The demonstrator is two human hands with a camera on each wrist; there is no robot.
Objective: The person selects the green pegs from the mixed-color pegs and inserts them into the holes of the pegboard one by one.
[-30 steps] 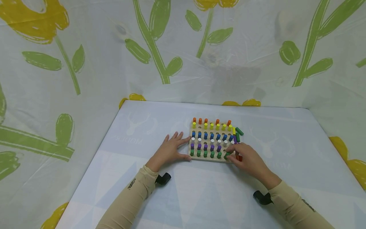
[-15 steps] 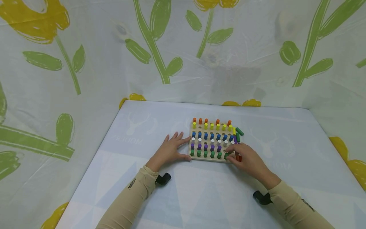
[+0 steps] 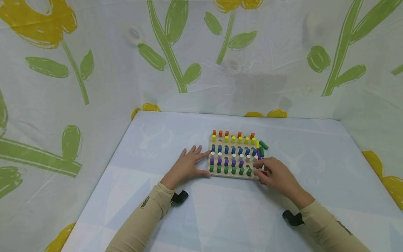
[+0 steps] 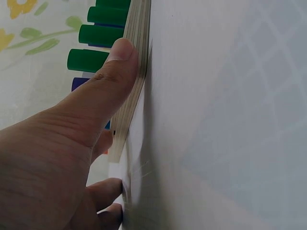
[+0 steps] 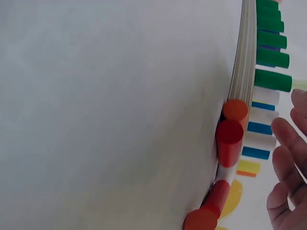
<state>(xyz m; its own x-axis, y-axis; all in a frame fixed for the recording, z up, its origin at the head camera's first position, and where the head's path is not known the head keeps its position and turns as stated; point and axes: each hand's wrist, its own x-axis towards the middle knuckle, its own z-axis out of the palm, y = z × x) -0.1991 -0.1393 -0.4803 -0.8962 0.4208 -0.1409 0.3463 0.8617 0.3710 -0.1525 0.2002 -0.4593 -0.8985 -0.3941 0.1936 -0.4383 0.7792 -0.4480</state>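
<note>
A wooden pegboard (image 3: 231, 176) stands on the table with rows of orange, yellow, blue, white, purple and green pegs. My left hand (image 3: 186, 165) steadies its left side, fingers spread; in the left wrist view the thumb (image 4: 117, 69) presses the layered front edge beside the green pegs. Just right of the last green peg (image 3: 249, 172) in the front row is my right hand (image 3: 278, 176), thumb and forefinger parted. That peg (image 5: 273, 80) stands upright in the right wrist view, apart from the fingertips, and nothing shows between the fingers.
Loose pegs lie along the board's right side: a green peg (image 3: 263, 144), a yellow peg (image 3: 257, 144), and red pegs (image 5: 229, 143) beside orange ones (image 5: 235, 110) in the right wrist view. A patterned cloth covers the table (image 3: 201, 217); a flowered curtain (image 3: 201, 70) hangs behind.
My right hand has let go of the front-row green peg and drawn back a little to the right. That peg now stands in the board; my left hand has stayed put.
</note>
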